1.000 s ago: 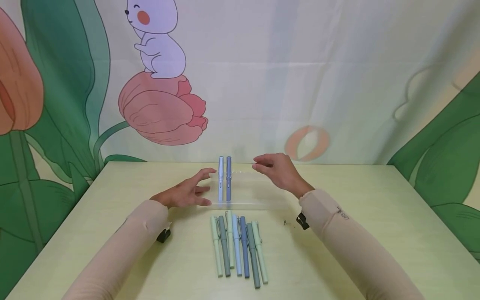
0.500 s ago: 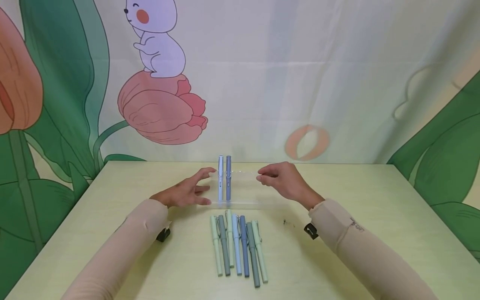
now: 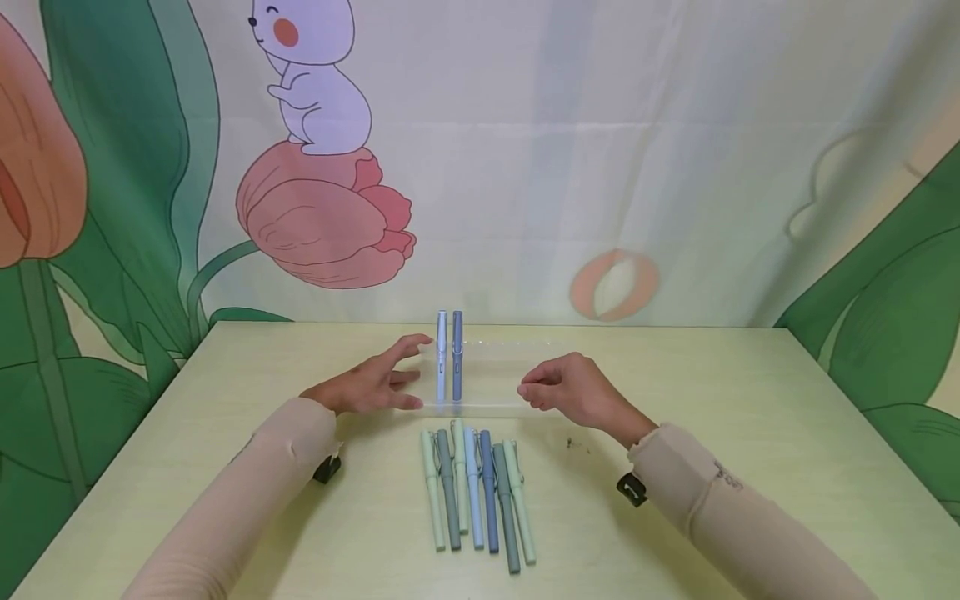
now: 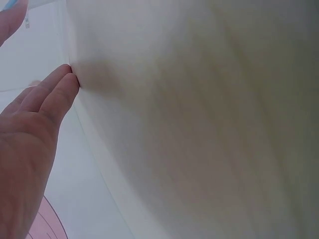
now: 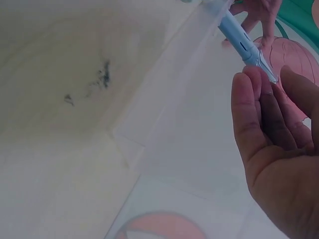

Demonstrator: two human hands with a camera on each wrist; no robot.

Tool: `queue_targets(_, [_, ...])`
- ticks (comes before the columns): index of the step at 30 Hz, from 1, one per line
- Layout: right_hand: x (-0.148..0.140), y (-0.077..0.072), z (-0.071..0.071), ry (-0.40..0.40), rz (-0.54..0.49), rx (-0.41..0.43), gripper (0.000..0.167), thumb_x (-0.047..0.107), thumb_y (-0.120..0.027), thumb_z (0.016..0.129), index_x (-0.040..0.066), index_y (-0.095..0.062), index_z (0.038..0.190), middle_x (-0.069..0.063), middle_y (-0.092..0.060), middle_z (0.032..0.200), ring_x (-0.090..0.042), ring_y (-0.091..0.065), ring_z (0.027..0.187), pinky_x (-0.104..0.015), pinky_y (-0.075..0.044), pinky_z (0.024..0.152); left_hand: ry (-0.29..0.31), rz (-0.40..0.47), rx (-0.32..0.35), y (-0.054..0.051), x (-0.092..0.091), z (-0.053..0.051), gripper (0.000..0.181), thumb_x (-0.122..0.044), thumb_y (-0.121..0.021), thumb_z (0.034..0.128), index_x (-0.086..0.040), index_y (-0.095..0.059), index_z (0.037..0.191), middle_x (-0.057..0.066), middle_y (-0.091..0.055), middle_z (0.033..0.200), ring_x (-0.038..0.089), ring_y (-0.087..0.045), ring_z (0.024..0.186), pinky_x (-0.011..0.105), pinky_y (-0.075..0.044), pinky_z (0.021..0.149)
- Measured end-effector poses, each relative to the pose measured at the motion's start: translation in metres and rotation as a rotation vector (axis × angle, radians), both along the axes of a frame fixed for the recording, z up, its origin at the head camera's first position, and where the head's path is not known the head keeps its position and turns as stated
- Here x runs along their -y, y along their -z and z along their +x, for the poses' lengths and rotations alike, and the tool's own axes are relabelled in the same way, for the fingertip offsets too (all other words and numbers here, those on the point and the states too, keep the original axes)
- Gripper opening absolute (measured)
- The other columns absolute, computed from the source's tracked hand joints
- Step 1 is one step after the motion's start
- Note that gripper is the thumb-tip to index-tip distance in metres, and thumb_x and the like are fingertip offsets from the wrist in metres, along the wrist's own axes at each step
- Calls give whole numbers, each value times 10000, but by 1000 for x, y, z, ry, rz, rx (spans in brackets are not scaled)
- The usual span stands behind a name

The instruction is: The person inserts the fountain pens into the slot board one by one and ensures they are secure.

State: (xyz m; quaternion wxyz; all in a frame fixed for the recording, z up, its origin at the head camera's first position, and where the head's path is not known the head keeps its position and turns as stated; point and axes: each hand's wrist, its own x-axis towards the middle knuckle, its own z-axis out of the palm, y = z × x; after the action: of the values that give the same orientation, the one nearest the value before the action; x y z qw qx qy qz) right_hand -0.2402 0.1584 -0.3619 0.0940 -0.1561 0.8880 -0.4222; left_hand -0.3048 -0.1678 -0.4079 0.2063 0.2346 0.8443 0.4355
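Observation:
A clear plastic pen stand [image 3: 502,410] sits toward the back of the table. Two capped pens lean upright at its left part: a light blue pen [image 3: 442,367] and a darker blue pen [image 3: 457,367]. At the stand's left end, my left hand [image 3: 367,385] rests with spread fingers touching it. In the left wrist view the fingertips [image 4: 72,79] meet the table surface. My right hand [image 3: 573,390] hovers by the stand's right part, fingers loosely bent and holding nothing. In the right wrist view a gap shows between thumb and fingers, with a light blue pen [image 5: 241,40] beyond them.
Several capped pens lie side by side in front of the stand, among them a pale green pen [image 3: 432,492], a blue pen [image 3: 489,492] and a dark green pen [image 3: 507,508]. Small dark marks [image 3: 573,445] spot the table. A printed curtain [image 3: 480,167] hangs behind.
My right hand has come down and toward the front, from the stand's upper edge to near its lower right part. My left hand and the pens stay where they were.

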Motion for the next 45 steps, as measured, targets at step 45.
queue_targets(45, [26,42,8,74,68,228,67,26,-780,845,4,-721,867,-37,-689,742,-135,-649,640,-289,-583,622,25,31,1,2,3,-2,925,-129,-782,879,-365,-176,1536,194,-121,1640,403,-342,1428,555,-370,1097])
